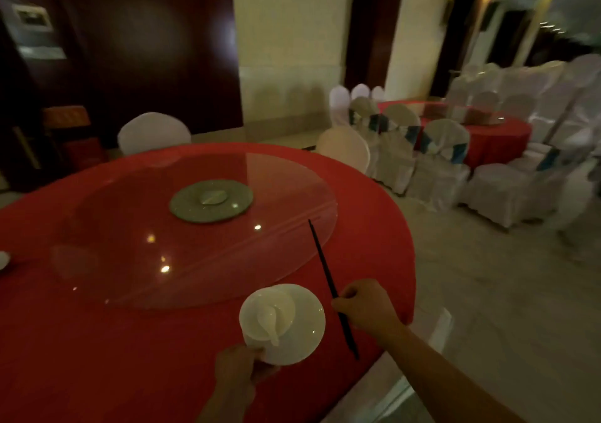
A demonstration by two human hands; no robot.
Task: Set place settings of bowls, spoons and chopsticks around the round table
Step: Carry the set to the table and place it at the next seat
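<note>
While your right hand (364, 305) has its grip curled round the black chopsticks (322, 260) mid-length, tips toward 11 o'clock, the bowl (276, 305) with its spoon (271, 323) lies at 9 o'clock, your left hand (240, 370) pinching its plate (309, 341).

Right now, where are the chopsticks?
In the head view, the chopsticks sit lower right of centre, held in the right hand, just right of the white plate, tips toward the glass turntable.

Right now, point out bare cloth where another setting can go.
Bare red tablecloth runs left of the white plate with bowl and spoon, between the round glass turntable and the near edge. Crowded round the plate: left hand, right hand, black chopsticks.
</note>
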